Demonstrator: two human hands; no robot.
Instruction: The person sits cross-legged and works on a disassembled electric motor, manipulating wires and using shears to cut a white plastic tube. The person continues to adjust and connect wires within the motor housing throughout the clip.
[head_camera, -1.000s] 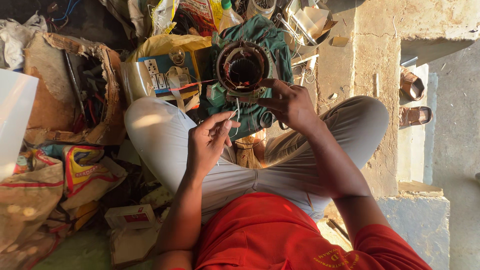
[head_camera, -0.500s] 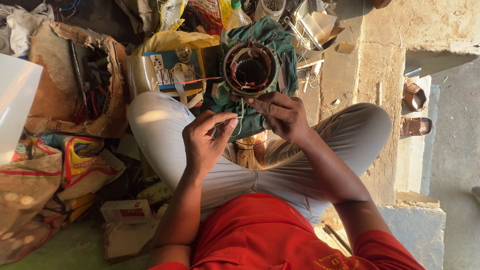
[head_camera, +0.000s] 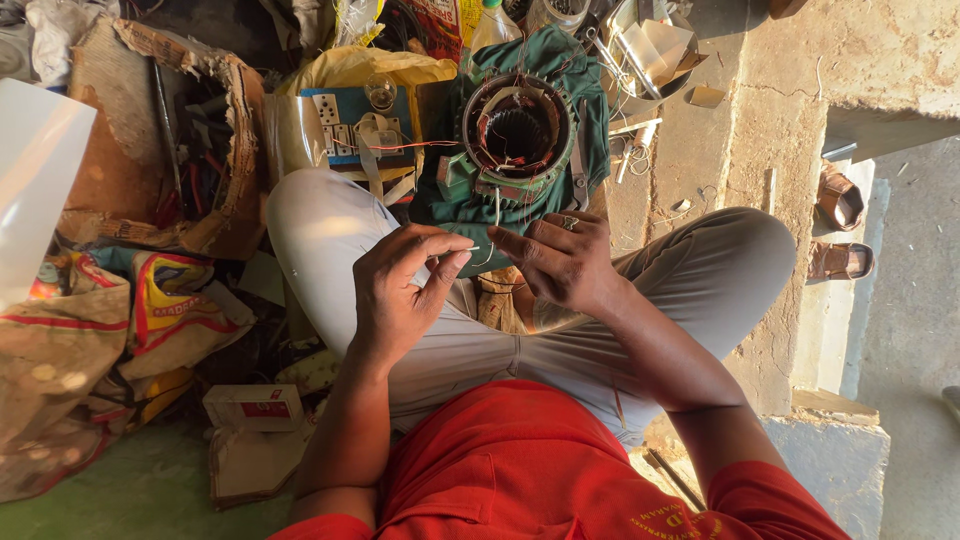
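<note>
Left hand (head_camera: 400, 290) and right hand (head_camera: 560, 260) pinching thin wire (head_camera: 487, 250) (fingertips meeting)

Sunlit concrete step (head_camera: 770, 120), sandals (head_camera: 838, 225) beside, green floor (head_camera: 140, 495).

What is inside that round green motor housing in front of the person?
Inside the green motor housing sit reddish-brown copper windings around a dark hollow centre, with thin loose wires trailing toward the hands. The bottom of the bore is in shadow, so what lies there cannot be seen.
</note>
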